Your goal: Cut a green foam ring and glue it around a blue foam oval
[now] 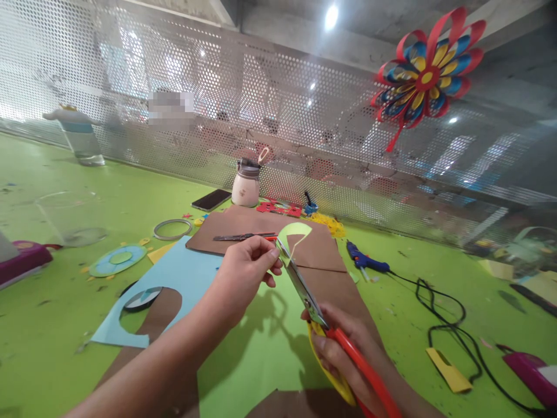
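Observation:
My left hand [246, 276] is closed in a pinch on a curved light-green paper piece [297, 231], held up above the work surface. My right hand [342, 342] grips scissors [304, 293] by their red and yellow handles. The blades point up and away, meeting the paper's edge beside my left fingertips. Beneath my hands lies a light-green sheet [243, 371] on brown cardboard [265, 222]. A light-blue sheet [187, 273] with a rounded cut-out is to the left. A dark-bladed tool [237, 237] with a red end rests on the cardboard, partly hidden behind my left hand.
A blue glue gun [368, 259] with a looping black cord lies at right. A lidded jar [246, 188] and phone [212, 200] stand and lie at the back. A clear cup [72, 217] and blue paper disc [117, 260] are left. Behind rises a perforated screen [282, 98].

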A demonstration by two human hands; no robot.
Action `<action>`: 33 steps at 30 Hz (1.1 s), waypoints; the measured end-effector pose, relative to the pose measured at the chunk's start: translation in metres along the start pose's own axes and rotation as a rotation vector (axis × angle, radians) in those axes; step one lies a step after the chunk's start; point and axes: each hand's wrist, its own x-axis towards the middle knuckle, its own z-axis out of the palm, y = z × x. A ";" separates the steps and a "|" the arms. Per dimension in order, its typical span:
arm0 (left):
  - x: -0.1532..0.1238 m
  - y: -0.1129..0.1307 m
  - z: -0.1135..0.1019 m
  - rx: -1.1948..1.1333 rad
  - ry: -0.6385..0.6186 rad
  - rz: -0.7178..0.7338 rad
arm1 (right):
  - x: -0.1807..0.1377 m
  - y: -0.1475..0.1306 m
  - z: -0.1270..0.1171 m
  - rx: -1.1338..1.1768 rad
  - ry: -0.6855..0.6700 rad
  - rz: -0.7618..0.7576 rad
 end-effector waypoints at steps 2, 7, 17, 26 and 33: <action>0.000 0.000 0.000 -0.002 0.000 0.001 | 0.000 -0.001 0.000 0.005 -0.006 -0.002; 0.001 -0.002 -0.001 -0.001 -0.003 0.004 | -0.001 0.000 -0.001 0.016 -0.017 -0.007; -0.001 0.001 0.000 0.007 -0.007 -0.001 | 0.002 0.016 0.000 0.051 -0.024 0.012; -0.001 -0.004 -0.002 -0.042 -0.017 -0.064 | 0.003 0.009 0.001 0.031 0.021 0.080; -0.001 -0.005 -0.002 -0.035 -0.008 -0.057 | -0.001 -0.008 0.006 0.055 0.038 0.060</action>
